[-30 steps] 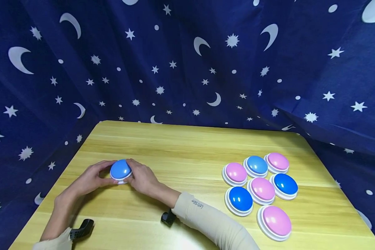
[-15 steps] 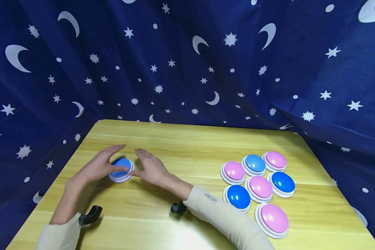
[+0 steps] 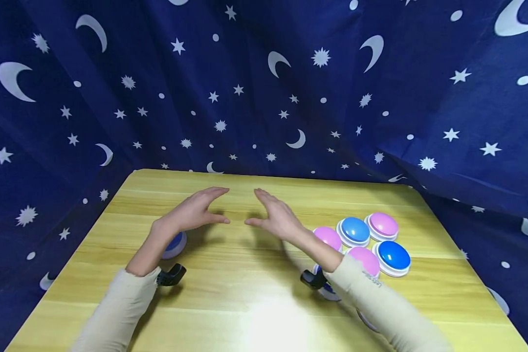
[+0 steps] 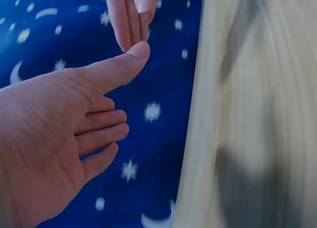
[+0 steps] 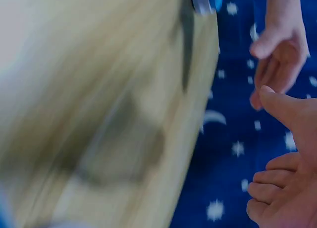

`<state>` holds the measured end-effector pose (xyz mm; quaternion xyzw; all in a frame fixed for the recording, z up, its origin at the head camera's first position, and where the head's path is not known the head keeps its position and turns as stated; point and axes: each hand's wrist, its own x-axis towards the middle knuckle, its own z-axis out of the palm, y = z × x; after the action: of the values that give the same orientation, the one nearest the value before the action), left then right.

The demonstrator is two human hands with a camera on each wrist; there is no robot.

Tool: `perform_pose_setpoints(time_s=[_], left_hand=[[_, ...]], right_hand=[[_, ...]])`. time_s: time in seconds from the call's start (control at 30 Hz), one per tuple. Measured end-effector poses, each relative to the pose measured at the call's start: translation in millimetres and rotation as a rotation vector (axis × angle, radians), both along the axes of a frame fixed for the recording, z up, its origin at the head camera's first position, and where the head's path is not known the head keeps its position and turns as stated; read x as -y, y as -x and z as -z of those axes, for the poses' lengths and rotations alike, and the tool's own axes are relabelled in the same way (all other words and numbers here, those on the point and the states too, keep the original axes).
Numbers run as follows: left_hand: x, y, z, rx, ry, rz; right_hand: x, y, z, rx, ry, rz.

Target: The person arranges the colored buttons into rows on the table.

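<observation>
Fingers (image 3: pixel 213 192) on left hand (image 3: pixel 189 211) and right hand (image 3: pixel 281 218) are hovering apart, empty; one blue button (image 3: pixel 176 246) is sitting separately, the button cluster (image 3: pixel 365 259) seemingly remaining.

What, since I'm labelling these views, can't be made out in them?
Head view: part of the lone blue button, behind the left forearm.
Head view: the top and colour of the nearest right-hand button, under the right sleeve.
Head view: the sleeve lettering, too small to read.
Right wrist view: a pale shape along the bottom edge, blurred and cut off.
Left wrist view: the rest of the right hand, cut off by the top edge.
</observation>
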<state>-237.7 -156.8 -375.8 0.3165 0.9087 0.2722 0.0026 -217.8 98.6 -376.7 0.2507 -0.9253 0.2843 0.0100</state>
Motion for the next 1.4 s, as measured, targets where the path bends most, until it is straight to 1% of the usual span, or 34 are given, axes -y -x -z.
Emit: perform_pose_setpoints(time_s=[0.17,0.27,0.37,0.5,0.6,0.7,0.83,0.97,1.07,1.13,1.27,1.4], left_hand=[[-41.2,7.2,-4.8,-0.015,0.017,0.073],[-64.0,9.7,-4.3,-0.035,0.029,0.102],[-85.3,9.9,-2.8,-0.026,0.038,0.128],[-108.5,8.3,-0.5,0.003,0.056,0.153],[-122.6,7.5,1.5,0.015,0.074,0.175],[-135.8,6.5,4.6,0.03,0.089,0.206],[-153.2,3.7,10.6,0.044,0.11,0.246],[-170.8,0.1,19.1,0.056,0.135,0.299],[-183.2,-1.4,25.7,0.058,0.148,0.332],[-189.8,-1.7,29.7,0.05,0.154,0.341],[-200.8,-0.6,38.2,0.042,0.16,0.359],[-208.8,1.8,47.4,0.032,0.168,0.371]], right_hand=[[-55,-1.1,-12.4,-0.031,-0.001,0.072],[-83,-6.0,-16.5,-0.021,-0.004,0.105],[-108,-12.4,-16.5,-0.001,-0.025,0.122],[-136,-19.6,-12.7,0.018,-0.063,0.098],[-152,-24.5,-10.4,0.036,-0.077,0.056],[-164,-28.3,-8.9,0.047,-0.093,0.011],[-174,-32.2,-7.5,0.072,-0.128,-0.025],[-182,-35.9,-5.0,0.1,-0.164,-0.063],[-187,-37.4,-2.9,0.092,-0.185,-0.091],[-190,-37.3,-1.1,0.077,-0.206,-0.101],[-193,-36.4,3.2,0.082,-0.239,-0.112],[-196,-35.3,10.2,0.087,-0.247,-0.126]])
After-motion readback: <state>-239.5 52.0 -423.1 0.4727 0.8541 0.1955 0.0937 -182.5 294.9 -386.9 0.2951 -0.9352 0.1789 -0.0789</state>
